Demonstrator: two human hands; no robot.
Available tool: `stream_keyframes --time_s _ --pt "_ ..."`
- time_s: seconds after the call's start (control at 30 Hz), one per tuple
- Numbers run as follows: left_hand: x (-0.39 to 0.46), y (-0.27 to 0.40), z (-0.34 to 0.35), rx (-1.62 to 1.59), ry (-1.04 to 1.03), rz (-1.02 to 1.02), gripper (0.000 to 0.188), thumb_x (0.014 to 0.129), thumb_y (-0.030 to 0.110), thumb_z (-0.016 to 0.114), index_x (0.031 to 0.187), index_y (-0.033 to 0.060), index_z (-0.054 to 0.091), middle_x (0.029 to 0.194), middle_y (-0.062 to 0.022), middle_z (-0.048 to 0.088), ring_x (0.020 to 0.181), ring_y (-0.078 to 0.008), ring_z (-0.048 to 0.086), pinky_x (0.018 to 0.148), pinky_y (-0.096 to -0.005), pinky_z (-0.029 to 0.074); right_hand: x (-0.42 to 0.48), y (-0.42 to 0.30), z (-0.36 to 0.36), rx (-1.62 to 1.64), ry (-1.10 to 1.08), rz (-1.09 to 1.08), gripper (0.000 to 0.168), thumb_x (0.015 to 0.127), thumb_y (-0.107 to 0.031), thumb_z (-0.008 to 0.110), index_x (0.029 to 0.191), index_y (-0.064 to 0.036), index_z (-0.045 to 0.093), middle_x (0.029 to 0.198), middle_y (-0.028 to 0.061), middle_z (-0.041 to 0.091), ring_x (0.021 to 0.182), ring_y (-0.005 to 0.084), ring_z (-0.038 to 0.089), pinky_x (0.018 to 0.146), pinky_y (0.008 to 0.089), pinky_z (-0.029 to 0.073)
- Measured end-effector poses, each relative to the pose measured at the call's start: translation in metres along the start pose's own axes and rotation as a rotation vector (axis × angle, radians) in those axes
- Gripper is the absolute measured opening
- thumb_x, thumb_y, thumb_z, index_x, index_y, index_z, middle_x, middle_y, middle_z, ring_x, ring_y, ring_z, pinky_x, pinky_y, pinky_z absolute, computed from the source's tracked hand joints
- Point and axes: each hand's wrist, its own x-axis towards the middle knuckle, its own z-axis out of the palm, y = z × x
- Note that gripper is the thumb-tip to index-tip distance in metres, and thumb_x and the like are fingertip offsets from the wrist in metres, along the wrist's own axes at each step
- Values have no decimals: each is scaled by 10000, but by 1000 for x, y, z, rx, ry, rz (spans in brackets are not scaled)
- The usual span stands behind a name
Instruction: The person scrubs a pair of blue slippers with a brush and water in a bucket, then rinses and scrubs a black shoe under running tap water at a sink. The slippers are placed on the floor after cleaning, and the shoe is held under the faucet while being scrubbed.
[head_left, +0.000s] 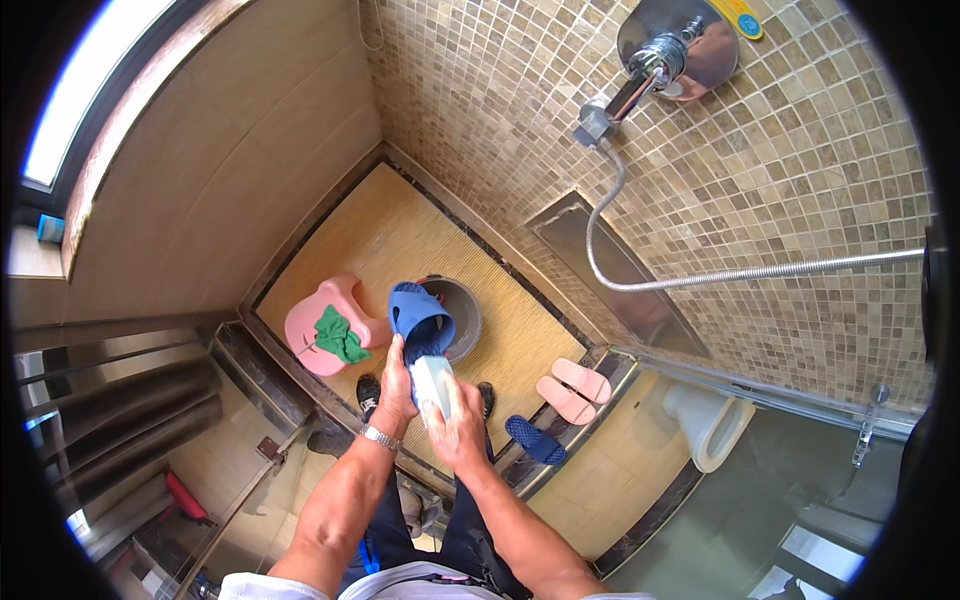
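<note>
My left hand (397, 382) grips the heel end of a blue plastic slipper (422, 308), held up with its toe away from me. In my right hand (456, 421) is a pale block-shaped brush or sponge (433, 385), set against the slipper's heel part; its working face is hidden. Beneath the slipper a grey bucket (469, 315) stands on the shower floor, partly covered by it. Left of them is a pink plastic stool (304, 330) with a green cloth (339, 335) lying on it.
Pink slippers (566, 401) and one blue slipper (535, 439) lie by the shower's right sill. A metal shower hose (675, 283) hangs along the mosaic wall. A toilet (709, 427) stands beyond the glass at right. My feet are on the floor near the bucket.
</note>
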Motion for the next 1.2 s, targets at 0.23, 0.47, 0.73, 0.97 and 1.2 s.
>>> stream_keyframes --time_s 0.23,0.47,0.73,0.97,1.2 --pt "-13 -34 22 8 7 76 629 1107 562 444 1367 9 594 1267 -163 710 1123 -290 702 1034 -438 557 36 16 7 -135 120 50 590 934 -173 717 1477 -37 530 1314 255 561 1213 449 551 1063 533 449" --pt "-9 -4 -9 21 -27 110 687 1097 599 420 1415 14 589 1250 -175 735 1076 -302 743 962 -475 618 29 31 -20 184 77 124 554 964 -193 728 1461 -23 549 1336 226 612 1243 370 613 1076 451 491" --pt "-44 18 9 350 -365 -148 657 1007 336 724 1507 25 431 1288 -250 667 1071 -361 742 867 -565 655 85 42 -71 1211 157 465 480 1051 -239 624 1477 -39 529 1320 102 659 1150 194 649 934 374 554" --pt "-39 20 -12 469 -265 -240 437 1036 218 671 1414 25 566 1183 -96 734 959 -172 751 853 -337 638 88 76 -56 1090 78 340 498 1018 -181 649 1457 16 520 1321 148 663 1176 240 658 987 378 550" --pt "-50 34 3 857 -292 -242 411 1055 238 668 1393 14 606 1161 -31 732 989 -107 706 900 -284 585 93 75 -62 606 -97 220 495 970 -188 729 1388 29 579 1218 161 711 1075 196 687 929 343 559"
